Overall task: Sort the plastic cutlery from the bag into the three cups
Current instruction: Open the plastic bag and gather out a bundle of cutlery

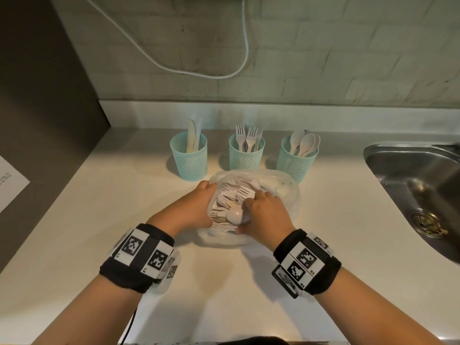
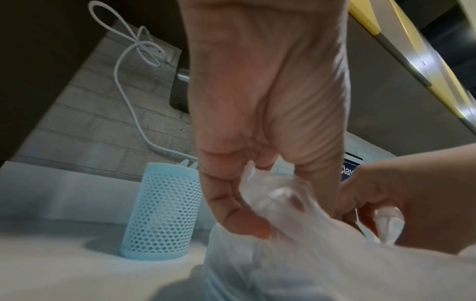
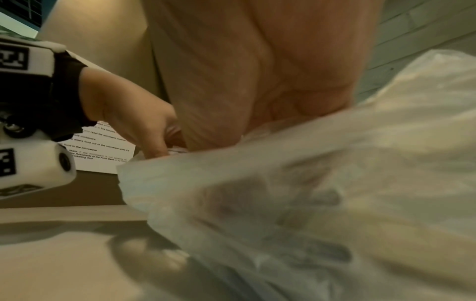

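White table (image 1: 99, 220) ran along a brick wall, steel sink (image 1: 423, 185) at the right. Clear bag (image 1: 286, 192) of cutlery sat mid-table, just in front of three mint mesh cups (image 1: 245, 158) holding knives, forks and spoons. Left hand (image 1: 191, 207) pinched the bag's rim; right hand (image 1: 266, 215) was inside, fingers curled among the forks, a spoon (image 1: 235, 215) beside it; exact grip, can't tell.

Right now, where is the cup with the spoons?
In the head view, the spoon cup stands rightmost of three, beside the fork cup, behind the bag.
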